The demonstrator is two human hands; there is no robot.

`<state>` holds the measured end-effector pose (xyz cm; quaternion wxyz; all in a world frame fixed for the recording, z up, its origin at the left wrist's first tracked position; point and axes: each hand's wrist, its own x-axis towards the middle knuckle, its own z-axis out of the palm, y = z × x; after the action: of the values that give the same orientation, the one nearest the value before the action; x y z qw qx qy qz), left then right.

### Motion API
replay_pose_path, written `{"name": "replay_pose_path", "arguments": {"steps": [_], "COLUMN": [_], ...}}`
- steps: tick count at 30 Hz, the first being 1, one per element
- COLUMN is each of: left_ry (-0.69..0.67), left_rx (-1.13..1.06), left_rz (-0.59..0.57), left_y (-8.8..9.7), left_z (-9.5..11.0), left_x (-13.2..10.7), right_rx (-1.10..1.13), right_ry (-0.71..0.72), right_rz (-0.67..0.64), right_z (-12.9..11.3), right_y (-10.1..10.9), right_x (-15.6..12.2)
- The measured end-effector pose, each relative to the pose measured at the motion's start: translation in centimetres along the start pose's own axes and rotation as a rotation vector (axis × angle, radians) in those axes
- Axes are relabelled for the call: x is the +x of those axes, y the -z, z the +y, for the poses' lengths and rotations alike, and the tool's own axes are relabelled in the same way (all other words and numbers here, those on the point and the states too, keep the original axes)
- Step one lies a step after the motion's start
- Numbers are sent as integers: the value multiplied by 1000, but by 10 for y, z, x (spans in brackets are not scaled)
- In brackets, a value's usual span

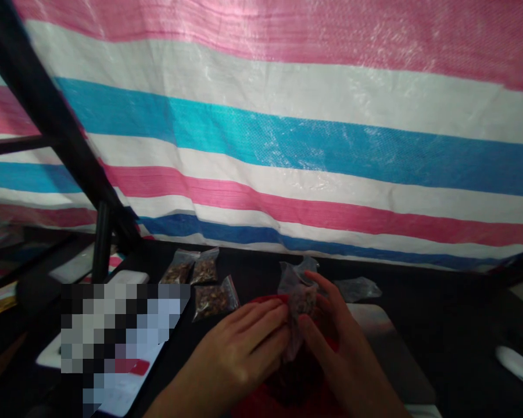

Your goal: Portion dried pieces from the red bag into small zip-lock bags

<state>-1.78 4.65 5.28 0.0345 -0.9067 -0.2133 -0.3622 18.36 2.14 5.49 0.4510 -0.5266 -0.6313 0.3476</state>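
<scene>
My left hand (239, 348) and my right hand (331, 342) meet low in the middle of the view, both with fingers pinched on a small clear plastic bag (298, 296) partly filled with brown bits. The bag is held upright over a red container (270, 299) whose inside is mostly hidden behind my hands. Three filled, sealed clear bags lie on the dark table to the left: two side by side (192, 271) and one nearer (213, 299).
An empty clear bag (359, 287) lies right of my hands, beside a grey flat surface (387, 337). A white sheet (126, 383) lies bottom left, a white object (518, 366) at right. A black metal frame (70, 145) stands left. A striped tarpaulin (287, 116) hangs behind.
</scene>
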Motion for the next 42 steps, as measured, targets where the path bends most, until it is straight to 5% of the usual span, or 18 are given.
{"name": "replay_pose_path", "arguments": {"steps": [5,11,23,29,35,42], "left_ry": [316,642,621,621,629,981], "left_rx": [-226,-610,-671,-608,-654,-573], "left_rz": [-115,-148,-211,-252,-107,398], "left_y": [5,6,5,0,-6,-14], "left_z": [9,16,13,12,12,-20], "left_x": [0,5,7,3,1,-7], "right_rx": [-58,-144,-218,-224,-196,-385], "right_ry": [59,55,92,308,432,490], "right_rz": [102,-7,5,116,161,337], "right_z": [1,-5,-3,-9,-13,-1], "right_y": [-2,-1,7,5,9,13], "right_x": [0,-9,-18,-11,-1,9]}}
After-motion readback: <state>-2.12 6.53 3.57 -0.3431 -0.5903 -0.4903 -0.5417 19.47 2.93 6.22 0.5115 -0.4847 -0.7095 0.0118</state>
